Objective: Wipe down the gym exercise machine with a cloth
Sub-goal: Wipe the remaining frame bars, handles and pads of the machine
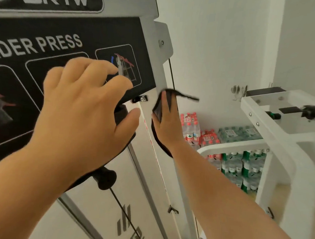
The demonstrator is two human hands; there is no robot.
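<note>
Head view, right hand (168, 127) flat on cloth (157, 109)

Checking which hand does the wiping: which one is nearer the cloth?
Right. The right hand presses the cloth against the white post; the left hand hovers apart to its left, before the black placard.

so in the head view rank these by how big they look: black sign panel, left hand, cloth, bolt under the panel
Largest to smallest:
1. sign panel
2. left hand, nearest the camera, so it looks bigger than it is
3. cloth, partly hidden by the right hand
4. bolt
</note>
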